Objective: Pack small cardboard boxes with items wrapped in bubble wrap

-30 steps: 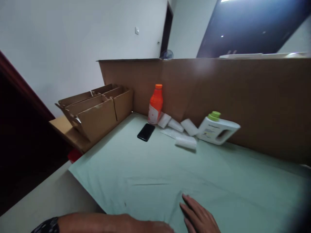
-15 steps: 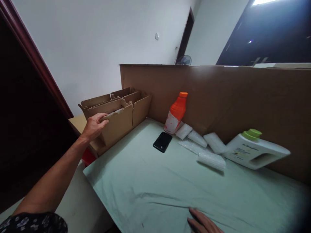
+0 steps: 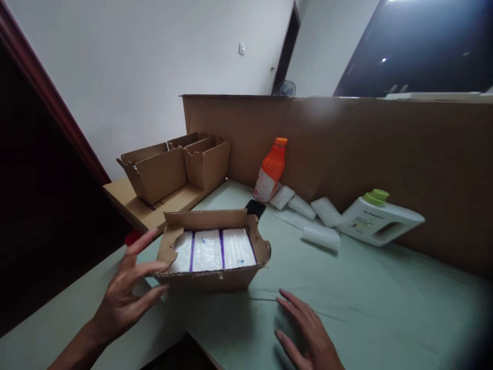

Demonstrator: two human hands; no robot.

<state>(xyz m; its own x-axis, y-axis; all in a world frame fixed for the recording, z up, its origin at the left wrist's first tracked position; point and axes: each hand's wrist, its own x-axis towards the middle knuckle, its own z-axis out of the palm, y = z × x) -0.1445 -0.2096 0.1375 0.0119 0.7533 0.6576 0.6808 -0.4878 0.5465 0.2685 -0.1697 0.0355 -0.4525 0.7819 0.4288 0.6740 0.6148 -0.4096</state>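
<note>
Sitting at the lower middle of the frame, long side running left to right, the open cardboard box (image 3: 213, 252) has the spread, empty left hand (image 3: 129, 290) at its left end, nearer than the open right hand (image 3: 308, 336) lying flat on the green sheet (image 3: 385, 303).

Surface: we see a table (image 3: 57, 329) with a pale green sheet (image 3: 385, 308) spread over most of it.
Front: our open box (image 3: 211, 252) sits on the sheet's near left part, holding three white packs.
Behind it: a black phone (image 3: 256, 208) lies flat, partly hidden by the box.
Back: an orange bottle (image 3: 270, 169) leans against the cardboard wall (image 3: 346, 144); white packets (image 3: 308, 218) lie just beside it.
Right: a white jug (image 3: 379, 221) with a green cap lies tilted against the wall.
Left edge: we see flat cardboard (image 3: 131, 203) carrying two empty boxes (image 3: 173, 164).
Hands: our right hand (image 3: 308, 334) rests on the sheet.
</note>
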